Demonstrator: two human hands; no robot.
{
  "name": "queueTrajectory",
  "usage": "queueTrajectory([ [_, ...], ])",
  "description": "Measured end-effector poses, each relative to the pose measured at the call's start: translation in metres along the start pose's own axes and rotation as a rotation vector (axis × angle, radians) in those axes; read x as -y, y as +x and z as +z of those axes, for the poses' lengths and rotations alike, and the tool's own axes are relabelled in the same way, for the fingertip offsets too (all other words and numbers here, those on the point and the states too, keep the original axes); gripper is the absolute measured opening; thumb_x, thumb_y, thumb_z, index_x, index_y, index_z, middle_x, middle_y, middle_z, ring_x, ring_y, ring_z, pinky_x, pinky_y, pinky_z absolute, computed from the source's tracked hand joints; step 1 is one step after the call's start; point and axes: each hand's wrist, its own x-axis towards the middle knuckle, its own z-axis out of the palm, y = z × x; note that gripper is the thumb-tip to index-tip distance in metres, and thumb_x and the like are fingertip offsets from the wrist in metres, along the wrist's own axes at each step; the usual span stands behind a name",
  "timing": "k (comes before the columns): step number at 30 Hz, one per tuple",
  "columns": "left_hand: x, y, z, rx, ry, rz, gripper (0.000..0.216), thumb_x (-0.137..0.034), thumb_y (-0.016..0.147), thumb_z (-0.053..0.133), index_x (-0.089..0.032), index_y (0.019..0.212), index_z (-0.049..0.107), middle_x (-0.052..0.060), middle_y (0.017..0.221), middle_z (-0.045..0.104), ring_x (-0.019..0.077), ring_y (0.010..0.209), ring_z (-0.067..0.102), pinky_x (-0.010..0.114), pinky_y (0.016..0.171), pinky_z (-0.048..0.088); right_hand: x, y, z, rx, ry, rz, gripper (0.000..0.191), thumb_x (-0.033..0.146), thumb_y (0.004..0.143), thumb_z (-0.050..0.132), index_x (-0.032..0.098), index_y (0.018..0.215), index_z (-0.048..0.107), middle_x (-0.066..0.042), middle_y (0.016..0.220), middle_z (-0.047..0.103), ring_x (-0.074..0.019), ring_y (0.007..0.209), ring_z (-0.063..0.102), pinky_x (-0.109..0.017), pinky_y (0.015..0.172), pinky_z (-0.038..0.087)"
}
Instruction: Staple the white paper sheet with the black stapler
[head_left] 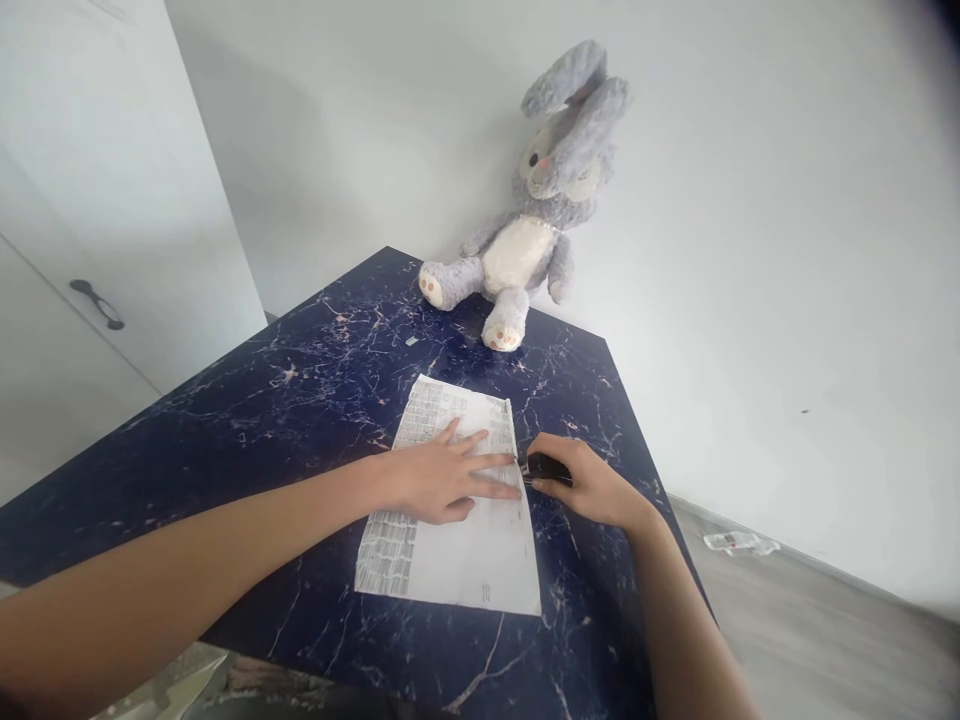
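Observation:
A sheaf of white paper [472, 560] with grey printing along its left side lies on the dark blue marbled table [315, 400]. Across its middle rests my left hand [442, 475], flat with the fingers spread. At the paper's right edge, my right hand [592, 480] is wrapped round a black stapler [550, 468]. The stapler's metal front end meets the edge of the paper, close to my left fingertips. Part of the stapler is hidden by my fingers, and I cannot tell whether its jaws are pressed together.
A grey plush rabbit [521, 250] sits at the table's far end against the white wall. A small pale scrap [412, 341] lies before it. To the left stands a white cabinet with a dark handle [97, 304]. Clear plastic packaging [741, 543] is on the floor at right.

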Motion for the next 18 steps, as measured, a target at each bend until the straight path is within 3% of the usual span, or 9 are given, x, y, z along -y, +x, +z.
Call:
queueTrajectory([
  [6,-0.008,0.0,0.0,0.026,0.029,-0.056,0.063,-0.032,0.095,0.048,-0.05,0.153,0.034,-0.009,0.168,0.017,0.0412,0.154,0.008,0.074,0.118,0.009,-0.002,0.001,-0.004,0.02,0.091,-0.008,0.028,0.049,0.098,0.056,0.022,0.102,0.063,-0.004,0.097,0.066,-0.0199,0.083,0.06,-0.033,0.076,0.046],
  [11,-0.012,0.001,0.005,-0.015,0.066,-0.063,0.063,-0.033,0.094,0.05,-0.045,0.154,0.036,-0.005,0.169,0.015,0.0424,0.154,0.009,0.074,0.117,0.01,-0.006,0.006,0.005,-0.212,0.111,0.083,0.047,0.051,0.107,0.03,0.021,0.092,0.063,-0.004,0.086,0.064,-0.0193,0.078,0.058,-0.033,0.075,0.045],
  [14,-0.012,0.003,0.008,-0.039,0.085,-0.053,0.065,-0.035,0.094,0.051,-0.042,0.156,0.033,-0.003,0.17,0.014,0.0413,0.154,0.008,0.073,0.118,0.008,-0.004,0.01,0.011,-0.323,0.047,0.121,0.046,0.051,0.107,0.032,0.021,0.087,0.062,-0.004,0.083,0.063,-0.019,0.076,0.056,-0.033,0.074,0.043],
  [18,-0.009,0.003,0.009,-0.041,0.091,-0.057,0.065,-0.035,0.095,0.048,-0.041,0.157,0.031,-0.002,0.169,0.018,0.0412,0.154,0.008,0.074,0.117,0.008,0.001,0.013,0.015,-0.316,-0.017,0.112,0.044,0.048,0.107,0.034,0.021,0.082,0.058,-0.003,0.08,0.061,-0.0184,0.075,0.056,-0.031,0.072,0.041],
])
